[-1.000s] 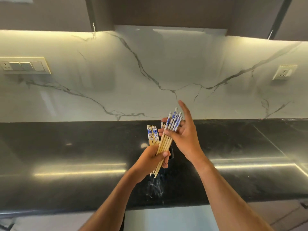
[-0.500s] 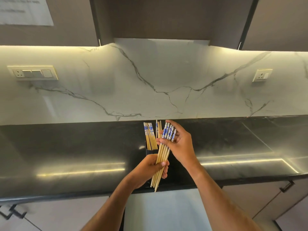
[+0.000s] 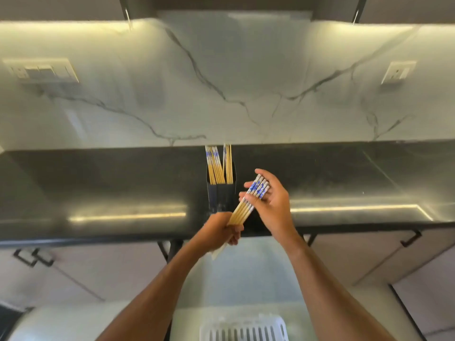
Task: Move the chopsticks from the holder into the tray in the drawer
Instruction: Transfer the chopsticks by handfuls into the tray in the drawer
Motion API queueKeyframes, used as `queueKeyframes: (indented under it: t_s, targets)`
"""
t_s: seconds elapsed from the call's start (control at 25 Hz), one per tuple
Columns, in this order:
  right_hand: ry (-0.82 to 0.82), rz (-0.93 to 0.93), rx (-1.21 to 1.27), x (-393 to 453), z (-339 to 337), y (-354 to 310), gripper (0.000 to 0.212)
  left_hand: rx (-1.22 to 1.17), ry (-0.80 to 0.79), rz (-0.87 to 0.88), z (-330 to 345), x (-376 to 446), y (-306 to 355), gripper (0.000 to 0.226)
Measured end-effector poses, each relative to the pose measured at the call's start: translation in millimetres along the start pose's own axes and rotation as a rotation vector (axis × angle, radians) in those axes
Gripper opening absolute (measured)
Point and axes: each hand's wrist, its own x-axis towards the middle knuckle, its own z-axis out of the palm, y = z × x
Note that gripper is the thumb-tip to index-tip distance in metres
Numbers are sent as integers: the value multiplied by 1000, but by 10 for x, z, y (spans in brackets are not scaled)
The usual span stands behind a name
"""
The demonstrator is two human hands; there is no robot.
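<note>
Held a chopstick bundle [image 3: 242,209] between both hands, left hand [image 3: 222,232] fisted on tips, right hand [image 3: 269,203] curled round blue ends, beside holder [image 3: 221,193]; tray [image 3: 243,328] below.

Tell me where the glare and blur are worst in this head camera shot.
Head view: under-cabinet light strips glare along the top of the backsplash and reflect as bright streaks on the black countertop; motion blur smears the wall switches and the white tray; the wide lens bows the counter edge; the held chopsticks stay fairly sharp.
</note>
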Motion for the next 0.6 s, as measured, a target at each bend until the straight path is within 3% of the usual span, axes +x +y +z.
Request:
queueKeyframes:
  t_s: [0.08,0.16,0.24,0.32,0.44,0.6]
  targets:
    - [45,-77,-309,-291,-283,202,62,180,31,-52,242,-112,-198,14]
    - [-62,-283,-706,-655,-510,432,65,389,7,-75,514,-319,-465,12]
    - [-373,-326,-979,-1035,-571,650,70,591,-46,-59,812,-535,-695,13]
    - [-670,-246,-1179,-1396,-538,882,63,654,-71,-66,1104,-695,-851,18]
    - [-809,-167,-1277,-1753,-561,1179,33,773,-97,-26,1430,-854,-1038,20]
    - [-821,13,-1264,-2035,-613,1470,27,824,-110,-16,1727,-1083,-1356,28]
